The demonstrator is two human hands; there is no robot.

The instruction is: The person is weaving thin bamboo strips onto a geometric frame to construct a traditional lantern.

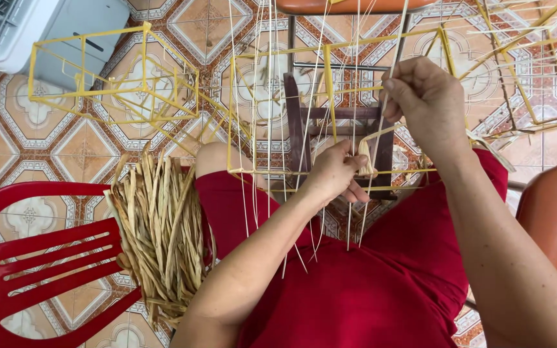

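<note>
The left hand (333, 173) is closed in a pinch on a pale strand (365, 158) at the lower rail of the yellow frame (330, 96), which stands over the person's lap in red cloth. The right hand (428, 103) sits above and to the right of the left, its fingers closed on thin strands (381, 138) that run up the frame. More pale strands (269, 116) hang down the frame's left side. A dark wooden stool (298, 129) shows behind the frame. To the frame's left, a bundle of dried straw (159, 225) lies on a red chair (27, 258). A second yellow frame (107, 77) rests on the tiled floor (8, 138), up and left.
</note>
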